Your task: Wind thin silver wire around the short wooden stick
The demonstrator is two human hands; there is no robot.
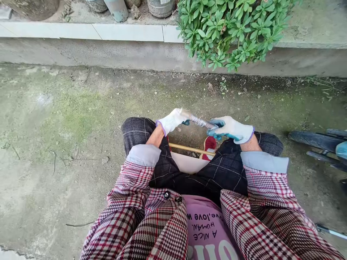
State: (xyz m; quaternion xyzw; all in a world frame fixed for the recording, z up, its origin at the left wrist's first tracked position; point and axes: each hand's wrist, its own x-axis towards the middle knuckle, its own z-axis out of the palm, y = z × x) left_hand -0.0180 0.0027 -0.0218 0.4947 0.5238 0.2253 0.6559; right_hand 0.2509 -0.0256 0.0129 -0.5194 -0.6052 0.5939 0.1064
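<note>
Both my hands wear white work gloves with blue-green coated fingers and purple cuffs. Between them, above my knees, a short rod wrapped in something silvery (201,121) slants down to the right. My left hand (172,121) closes at its pale, motion-blurred left end; most of those fingers are hidden. At the other end, my right hand (231,129) has its fingers wrapped round the silvery part. Under the rod, a thin yellow stick (189,148) crosses between my legs, in front of a pale seat-like surface (188,162).
Ahead runs a low concrete ledge (130,31) with white tile edging. Pots (161,8) stand on it, and a leafy green plant (233,32) hangs over it. Dark wheels (314,141) are on the right. A red shoe (209,145) shows below my hands on mossy concrete ground (67,126).
</note>
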